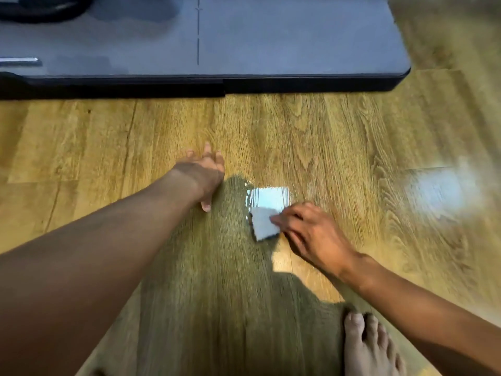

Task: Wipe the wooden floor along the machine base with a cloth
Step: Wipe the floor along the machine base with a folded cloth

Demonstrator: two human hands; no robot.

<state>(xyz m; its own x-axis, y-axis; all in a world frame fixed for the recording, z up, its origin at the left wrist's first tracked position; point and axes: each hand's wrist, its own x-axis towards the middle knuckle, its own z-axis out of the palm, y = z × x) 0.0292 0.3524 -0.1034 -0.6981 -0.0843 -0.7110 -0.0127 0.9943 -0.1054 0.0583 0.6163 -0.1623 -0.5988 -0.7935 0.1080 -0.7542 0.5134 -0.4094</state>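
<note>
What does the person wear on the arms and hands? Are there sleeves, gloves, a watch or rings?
Nothing that shows. Both forearms are bare up to the picture's edge, with no sleeves in view. The left hand and the right hand have no gloves, and neither wrist has a watch or band. The picture is too blurred to rule out rings.

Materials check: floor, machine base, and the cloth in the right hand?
Floor: wood or wood-look laminate, glossy; grain lines, plank seams and bright window glare show.
Machine base: matte grey top, probably plastic or coated metal, with a black edge band; no grain, soft sheen only.
Cloth: white, soft-looking folded fabric or paper towel, pinched by the right hand; blur hides any weave.
</note>
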